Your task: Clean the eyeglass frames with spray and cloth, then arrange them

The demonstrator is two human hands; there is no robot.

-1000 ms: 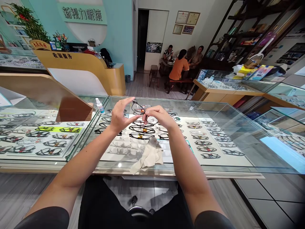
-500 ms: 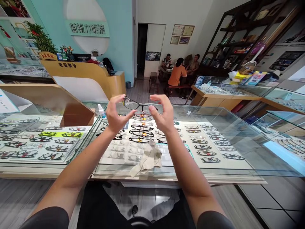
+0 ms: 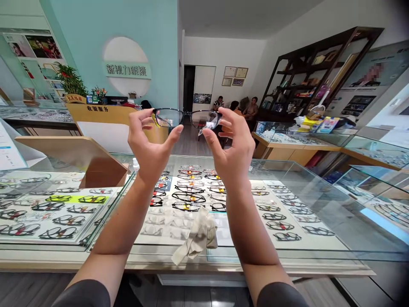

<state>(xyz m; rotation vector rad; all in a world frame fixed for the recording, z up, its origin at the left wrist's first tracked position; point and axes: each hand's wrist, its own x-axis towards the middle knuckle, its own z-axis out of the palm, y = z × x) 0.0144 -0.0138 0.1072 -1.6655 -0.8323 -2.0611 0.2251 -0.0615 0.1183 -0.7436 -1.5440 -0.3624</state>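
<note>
A pair of eyeglasses (image 3: 187, 113) with a dark frame and clear lenses is held up in front of me, above the glass counter. My left hand (image 3: 151, 143) grips its left end between fingers and thumb. At the other end, my right hand (image 3: 231, 143) pinches the frame, its thumb near the lower edge of the right lens. On the counter below lies a crumpled beige cloth (image 3: 198, 233). Behind my left wrist, a small white bottle (image 3: 136, 163) is partly hidden.
The glass display case (image 3: 220, 256) holds rows of spectacle frames. A wooden slanted stand (image 3: 76, 155) is at the left. Another display case (image 3: 294, 136) stands at the back right. Several people (image 3: 252, 107) sit at the rear near a dark shelf (image 3: 297, 81).
Both hands have raised the eyeglasses and brought them level, with the lenses now facing me. My view has tilted upward. The cloth stays on the counter.
</note>
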